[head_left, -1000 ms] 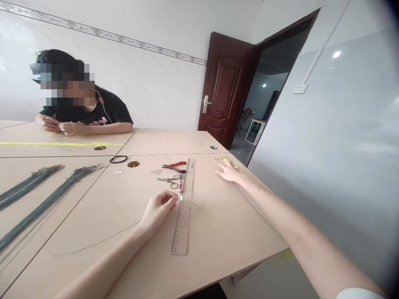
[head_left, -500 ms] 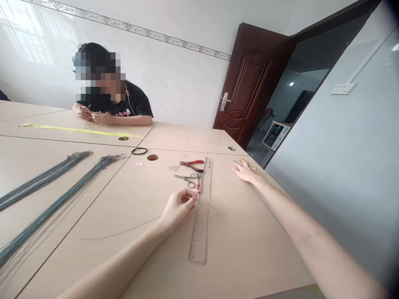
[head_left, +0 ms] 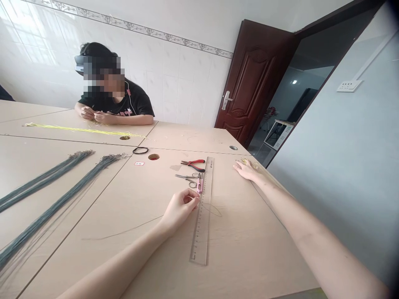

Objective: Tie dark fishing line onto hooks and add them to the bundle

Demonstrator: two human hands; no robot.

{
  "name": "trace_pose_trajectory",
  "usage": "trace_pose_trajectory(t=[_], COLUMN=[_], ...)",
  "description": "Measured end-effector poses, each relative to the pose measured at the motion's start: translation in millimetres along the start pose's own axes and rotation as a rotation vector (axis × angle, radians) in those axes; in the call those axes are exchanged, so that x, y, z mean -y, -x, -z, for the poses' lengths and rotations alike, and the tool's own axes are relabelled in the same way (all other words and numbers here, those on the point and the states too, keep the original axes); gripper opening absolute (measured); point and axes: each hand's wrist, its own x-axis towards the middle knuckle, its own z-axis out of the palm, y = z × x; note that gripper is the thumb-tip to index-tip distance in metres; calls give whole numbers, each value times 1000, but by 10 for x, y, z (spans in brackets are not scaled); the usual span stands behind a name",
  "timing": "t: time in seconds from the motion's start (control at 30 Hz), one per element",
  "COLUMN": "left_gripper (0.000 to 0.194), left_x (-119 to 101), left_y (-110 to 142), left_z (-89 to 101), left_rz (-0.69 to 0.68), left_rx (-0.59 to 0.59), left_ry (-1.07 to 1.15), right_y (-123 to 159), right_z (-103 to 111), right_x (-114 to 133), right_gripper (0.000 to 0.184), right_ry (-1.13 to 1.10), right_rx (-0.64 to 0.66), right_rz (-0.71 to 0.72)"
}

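Note:
My left hand pinches a thin grey cord between thumb and fingers. One end trails left across the table, and a loop curls out over the clear ruler. Just beyond those fingertips lie pink thread snips, small scissors and red-handled pliers. At the table's right edge, my right hand reaches to a small pile of gold-coloured pieces. Its fingers look spread over the near side of the pile; whether a piece is under them cannot be seen.
Bundles of grey-green cords lie at the left. Farther off are a black ring, a small label, a table hole and yellow cords. Across the table sits a person, hands together. A brown door stands open behind.
The view has shifted very slightly. Both hands stay practically where they were, the left still pinching the cord, the right still by the gold-coloured pieces.

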Motion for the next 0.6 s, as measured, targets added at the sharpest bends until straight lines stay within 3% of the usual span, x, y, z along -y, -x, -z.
trace_pose_trajectory(t=[0.6], left_gripper=[20], left_x=[-9], left_y=[-3], left_z=[-6], left_rz=[8], left_rx=[10], left_ry=[8], right_y=[-81], right_z=[-62], right_x=[25], right_gripper=[41], right_ry=[-45], right_rx=[-26], right_rz=[-29])
